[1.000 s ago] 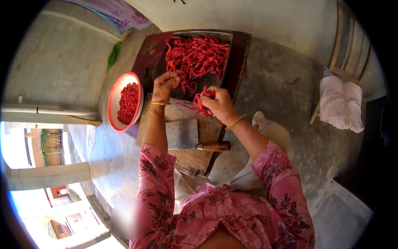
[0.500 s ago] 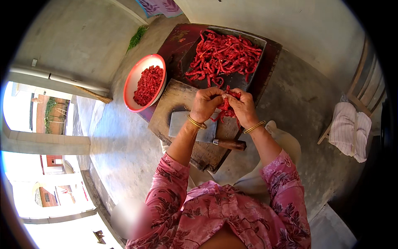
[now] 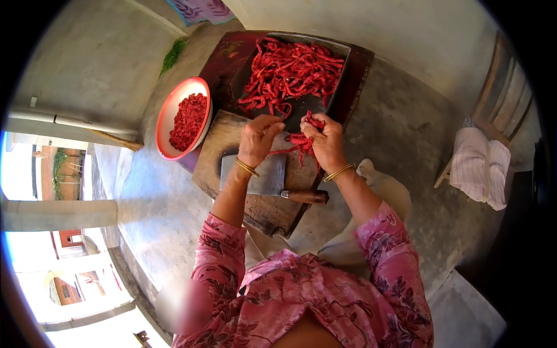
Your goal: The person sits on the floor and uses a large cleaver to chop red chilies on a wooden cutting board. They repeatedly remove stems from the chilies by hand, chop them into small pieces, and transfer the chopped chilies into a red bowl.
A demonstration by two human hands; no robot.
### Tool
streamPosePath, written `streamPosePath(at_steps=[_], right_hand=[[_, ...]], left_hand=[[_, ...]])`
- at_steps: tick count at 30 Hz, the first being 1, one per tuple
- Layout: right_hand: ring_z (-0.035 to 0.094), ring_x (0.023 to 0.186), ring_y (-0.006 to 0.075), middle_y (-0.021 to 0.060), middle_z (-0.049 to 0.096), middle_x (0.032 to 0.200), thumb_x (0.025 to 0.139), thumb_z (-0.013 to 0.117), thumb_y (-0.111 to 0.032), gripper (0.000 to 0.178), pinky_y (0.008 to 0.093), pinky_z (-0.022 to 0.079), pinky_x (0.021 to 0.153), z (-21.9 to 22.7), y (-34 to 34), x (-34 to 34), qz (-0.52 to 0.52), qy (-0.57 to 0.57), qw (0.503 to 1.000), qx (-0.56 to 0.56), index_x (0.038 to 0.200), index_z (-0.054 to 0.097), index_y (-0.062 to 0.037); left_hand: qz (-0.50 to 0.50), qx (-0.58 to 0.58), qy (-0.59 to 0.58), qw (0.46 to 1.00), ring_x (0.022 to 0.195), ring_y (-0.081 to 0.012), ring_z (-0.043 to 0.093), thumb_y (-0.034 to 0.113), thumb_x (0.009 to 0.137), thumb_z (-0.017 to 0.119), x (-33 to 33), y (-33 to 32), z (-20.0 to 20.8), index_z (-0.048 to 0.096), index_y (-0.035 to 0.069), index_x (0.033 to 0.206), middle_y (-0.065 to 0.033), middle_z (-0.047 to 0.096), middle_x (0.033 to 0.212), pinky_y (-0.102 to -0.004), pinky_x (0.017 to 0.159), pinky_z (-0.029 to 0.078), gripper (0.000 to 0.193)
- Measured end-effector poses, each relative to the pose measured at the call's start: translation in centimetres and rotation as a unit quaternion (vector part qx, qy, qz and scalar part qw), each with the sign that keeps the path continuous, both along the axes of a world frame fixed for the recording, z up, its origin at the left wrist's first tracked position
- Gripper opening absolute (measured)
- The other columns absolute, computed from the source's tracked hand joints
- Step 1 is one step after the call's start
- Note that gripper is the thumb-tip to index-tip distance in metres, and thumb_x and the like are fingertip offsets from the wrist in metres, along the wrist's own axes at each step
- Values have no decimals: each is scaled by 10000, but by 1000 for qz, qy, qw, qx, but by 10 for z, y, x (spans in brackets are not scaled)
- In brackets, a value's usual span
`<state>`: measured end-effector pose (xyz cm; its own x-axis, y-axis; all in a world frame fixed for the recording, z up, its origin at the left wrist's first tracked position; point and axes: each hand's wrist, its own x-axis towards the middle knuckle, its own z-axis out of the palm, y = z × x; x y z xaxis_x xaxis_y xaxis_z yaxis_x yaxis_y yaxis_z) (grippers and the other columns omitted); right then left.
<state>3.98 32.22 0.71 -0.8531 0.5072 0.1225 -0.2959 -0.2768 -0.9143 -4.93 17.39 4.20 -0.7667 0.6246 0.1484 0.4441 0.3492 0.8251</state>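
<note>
Several wrinkled red chilli peppers (image 3: pixel 302 142) hang from my right hand (image 3: pixel 326 144), whose fingers are wrapped round them. My left hand (image 3: pixel 259 139) is a little to the left, apart from the right, with thumb and fingertips drawn together; anything between them is too small to make out. Below the hands a cleaver (image 3: pixel 267 176) with a wooden handle lies flat on a worn wooden chopping board (image 3: pixel 261 213). Beyond them, a dark metal tray (image 3: pixel 315 107) holds a heap of whole red chillies (image 3: pixel 296 69). A red-rimmed white basin (image 3: pixel 173 105) at the left contains chopped chillies (image 3: pixel 188 123).
The tray, basin and board rest on a dark red table (image 3: pixel 223 53). Right of it stands a wooden chair (image 3: pixel 503 95) with a folded striped cloth (image 3: pixel 479 167). Green stalks (image 3: pixel 173 54) lie by the left wall, and a broom (image 3: pixel 120 140) lies farther left.
My hands, together on the chillies before, have parted. The left has let go and moved left; the right keeps the chillies. The whole view has shifted slightly.
</note>
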Motion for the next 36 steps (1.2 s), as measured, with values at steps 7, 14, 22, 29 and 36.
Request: streamPosePath(at_steps=[7, 14, 22, 29, 36], right_hand=[[473, 661, 26, -36, 542, 722, 828, 649, -22, 72, 189, 427, 598, 9, 5, -1, 17, -28, 999, -43, 814, 593, 21], [486, 607, 24, -38, 534, 671, 829, 672, -68, 130, 184, 428, 540, 6, -3, -5, 73, -37, 991, -105, 769, 576, -3], [510, 459, 58, 8, 581, 635, 844, 648, -113, 125, 216, 355, 341, 9, -5, -3, 132, -92, 955, -249, 778, 615, -12], [541, 569, 54, 15, 604, 695, 820, 668, -82, 102, 194, 429, 472, -5, -10, -1, 145, -93, 964, -203, 784, 626, 4], [485, 649, 23, -39, 558, 683, 834, 650, -86, 142, 191, 407, 589, 2, -5, 1, 115, -37, 987, -110, 749, 621, 24]], left_hand=[[107, -312, 189, 925, 881, -354, 621, 296, 682, 731, -87, 10, -49, 649, 76, 886, -179, 658, 906, -448, 751, 489, 312], [90, -153, 81, 981, 761, -325, 652, 151, 692, 716, -123, -21, -77, 627, 31, 943, -166, 664, 815, -379, 642, 509, 292], [-16, 115, -195, 974, 738, -94, 618, -93, 803, 587, -1, 2, -10, 611, -42, 969, -63, 657, 826, -209, 643, 492, 175], [-27, 108, -163, 980, 773, -80, 606, -76, 836, 583, 30, -4, -8, 655, -51, 951, -56, 666, 862, -198, 677, 486, 138], [7, -157, 174, 972, 776, -276, 651, 69, 761, 630, -66, -35, -13, 694, 63, 874, -141, 662, 826, -340, 675, 506, 130]])
